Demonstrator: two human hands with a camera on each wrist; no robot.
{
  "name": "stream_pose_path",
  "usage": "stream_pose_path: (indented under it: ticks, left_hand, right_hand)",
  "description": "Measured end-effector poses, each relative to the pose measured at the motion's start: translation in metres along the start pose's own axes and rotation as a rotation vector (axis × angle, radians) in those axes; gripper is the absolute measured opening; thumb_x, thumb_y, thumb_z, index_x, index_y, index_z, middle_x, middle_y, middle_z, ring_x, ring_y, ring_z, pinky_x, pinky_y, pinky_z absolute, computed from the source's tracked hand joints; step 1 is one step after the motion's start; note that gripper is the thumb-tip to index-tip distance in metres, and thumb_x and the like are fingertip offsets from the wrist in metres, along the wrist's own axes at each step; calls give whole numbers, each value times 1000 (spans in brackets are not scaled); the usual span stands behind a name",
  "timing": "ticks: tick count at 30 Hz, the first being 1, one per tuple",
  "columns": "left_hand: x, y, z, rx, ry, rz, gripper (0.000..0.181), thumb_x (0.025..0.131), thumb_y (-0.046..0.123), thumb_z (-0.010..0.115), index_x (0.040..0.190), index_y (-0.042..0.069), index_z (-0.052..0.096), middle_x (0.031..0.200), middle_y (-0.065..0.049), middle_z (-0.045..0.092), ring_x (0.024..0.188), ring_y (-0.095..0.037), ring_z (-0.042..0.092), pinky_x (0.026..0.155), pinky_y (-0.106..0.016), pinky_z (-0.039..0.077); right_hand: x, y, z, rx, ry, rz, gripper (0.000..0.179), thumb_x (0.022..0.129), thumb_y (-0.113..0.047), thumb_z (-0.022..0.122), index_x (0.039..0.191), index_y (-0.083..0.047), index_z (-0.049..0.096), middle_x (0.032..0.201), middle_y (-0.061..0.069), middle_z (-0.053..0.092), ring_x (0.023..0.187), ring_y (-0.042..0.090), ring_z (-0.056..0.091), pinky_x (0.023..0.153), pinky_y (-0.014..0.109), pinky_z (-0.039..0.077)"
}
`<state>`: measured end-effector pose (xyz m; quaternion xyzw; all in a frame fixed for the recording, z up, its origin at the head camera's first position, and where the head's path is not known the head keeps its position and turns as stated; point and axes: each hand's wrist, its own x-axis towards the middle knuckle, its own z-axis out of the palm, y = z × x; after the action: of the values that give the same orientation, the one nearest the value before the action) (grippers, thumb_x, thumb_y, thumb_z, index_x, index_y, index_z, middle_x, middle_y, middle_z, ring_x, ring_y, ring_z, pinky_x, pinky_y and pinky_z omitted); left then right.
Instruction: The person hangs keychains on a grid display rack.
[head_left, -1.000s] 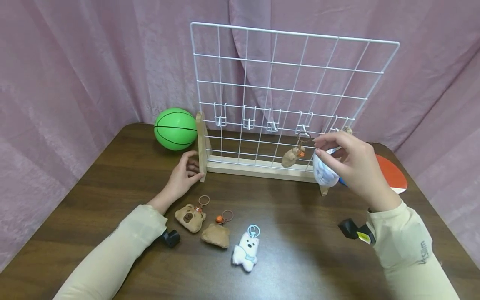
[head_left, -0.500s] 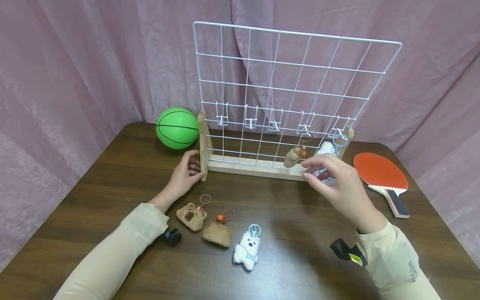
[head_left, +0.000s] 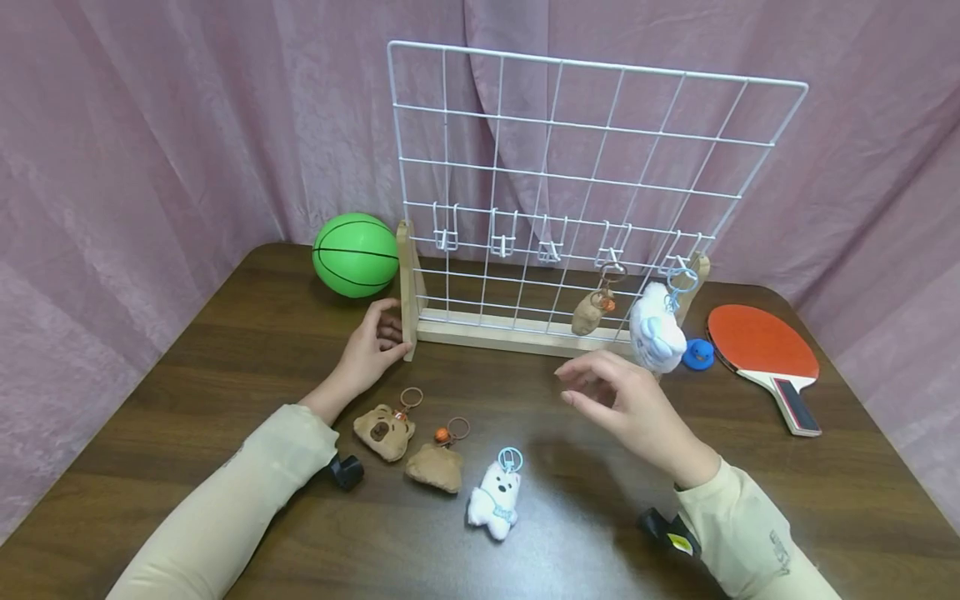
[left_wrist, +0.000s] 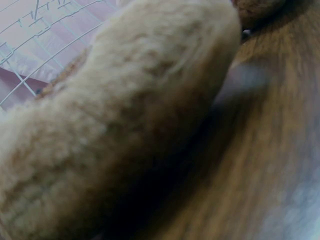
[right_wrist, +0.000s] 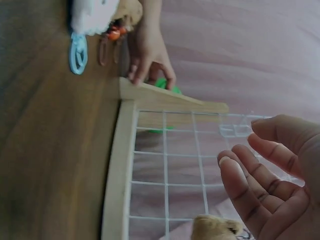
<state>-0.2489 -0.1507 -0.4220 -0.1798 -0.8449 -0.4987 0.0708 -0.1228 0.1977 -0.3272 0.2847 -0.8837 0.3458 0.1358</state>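
My left hand (head_left: 366, 350) grips the left wooden upright (head_left: 407, 283) of a white wire grid stand at its front edge. My right hand (head_left: 622, 408) hovers in front of the grid, fingers loosely curved and holding nothing. A white plush keychain (head_left: 651, 329) hangs by its blue ring from the rightmost hook, and a brown plush keychain (head_left: 588, 312) from the hook beside it. On the table lie a brown bear-face keychain (head_left: 384, 433), another brown plush keychain (head_left: 435, 468) and a white bear keychain (head_left: 495, 500). Brown plush (left_wrist: 125, 100) fills the left wrist view.
Three more white hooks, such as the leftmost hook (head_left: 446, 240), carry nothing. A green ball (head_left: 356, 255) sits behind the stand's left end. To the right lie a blue duck (head_left: 698, 354) and a red table tennis paddle (head_left: 761, 342). A pink curtain (head_left: 187, 125) hangs behind.
My right hand has left the white plush at the rightmost hook and drawn back left and toward me, uncovering it, the blue duck and the paddle. The left hand stays at the upright.
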Motion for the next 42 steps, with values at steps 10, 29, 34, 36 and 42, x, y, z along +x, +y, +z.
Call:
stream_pose_path:
  ticks: [10, 29, 34, 36, 42]
  left_hand:
    - [1, -2, 0, -4, -4, -7, 66, 85, -4, 67, 139, 5, 31, 110, -25, 56, 96, -35, 61, 81, -36, 56]
    - [0, -3, 0, -1, 7, -11, 66, 84, -5, 68, 138, 5, 33, 109, -24, 56, 96, -35, 61, 80, -35, 56]
    - [-1, 0, 0, -3, 8, 3, 66, 84, -5, 68, 138, 5, 32, 108, -24, 56, 95, -35, 61, 78, -31, 56]
    - [-1, 0, 0, -3, 8, 6, 66, 83, -6, 68, 138, 5, 32, 108, -24, 56, 95, -35, 62, 78, -31, 57]
    - [0, 1, 1, -6, 16, 9, 66, 83, -6, 69, 137, 5, 33, 107, -24, 57, 94, -35, 62, 79, -36, 57]
  right_hand:
    - [-7, 4, 23, 75, -112, 14, 22, 84, -7, 71, 106, -10, 66, 95, 0, 68, 80, 3, 61, 64, 23, 54]
    - [-10, 7, 55, 5, -442, -7, 25, 83, -9, 71, 107, -6, 65, 95, 4, 63, 81, 11, 61, 68, 20, 52]
    - [-9, 6, 61, -59, -484, -23, 27, 81, -10, 73, 107, -8, 65, 92, 1, 63, 80, 9, 59, 71, 19, 52]
    - [-9, 6, 63, -88, -499, -25, 29, 81, -12, 74, 108, -9, 66, 92, 0, 62, 79, 8, 58, 71, 18, 51]
    - [-8, 4, 66, -140, -517, -34, 29, 81, -14, 74, 109, -11, 67, 90, -2, 58, 77, 6, 53, 67, 16, 47]
